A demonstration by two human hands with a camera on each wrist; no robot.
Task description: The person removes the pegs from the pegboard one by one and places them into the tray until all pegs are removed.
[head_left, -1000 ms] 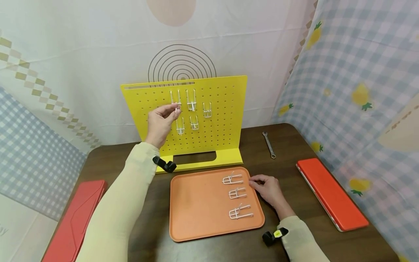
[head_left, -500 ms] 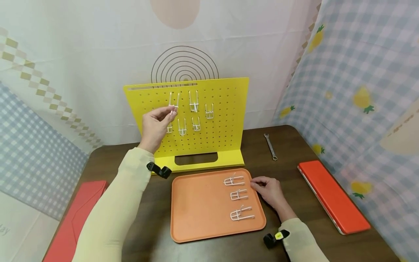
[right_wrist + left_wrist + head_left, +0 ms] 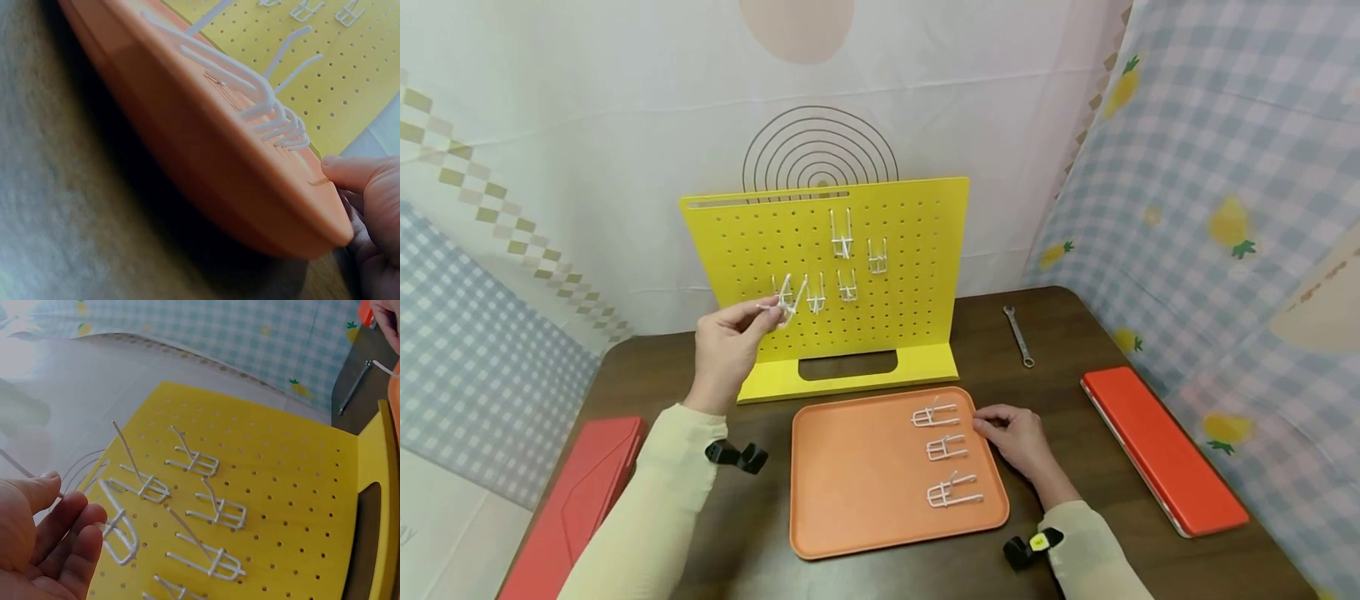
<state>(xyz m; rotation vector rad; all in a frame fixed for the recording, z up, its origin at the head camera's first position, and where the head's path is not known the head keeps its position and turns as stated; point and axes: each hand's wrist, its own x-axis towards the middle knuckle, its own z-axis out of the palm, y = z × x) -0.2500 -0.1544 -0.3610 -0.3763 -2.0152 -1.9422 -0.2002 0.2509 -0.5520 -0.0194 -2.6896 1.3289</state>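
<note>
My left hand (image 3: 726, 354) pinches a white wire pegboard hook (image 3: 791, 310) between thumb and fingers, in front of the lower left of the yellow pegboard (image 3: 917, 283). In the left wrist view this hook (image 3: 127, 537) stands off the board, its prongs tilted. Several like hooks (image 3: 842, 235) hang on the pegboard. At the right, my right hand (image 3: 1015, 437) holds the rim of the orange tray (image 3: 842, 483), thumb over the edge in the right wrist view. Three more hooks (image 3: 953, 492) lie in a column on the tray's right side.
A wrench (image 3: 1018, 337) lies on the dark table right of the pegboard. Farther right is a red-orange flat case (image 3: 1161, 450), and another red case (image 3: 576, 500) lies at the left, partly behind my left sleeve. Patterned cloth (image 3: 1217, 167) hangs around the table.
My left hand has drawn its hook away from the pegboard's upper left and brought it down and to the left. The right hand stays at the tray's rim.
</note>
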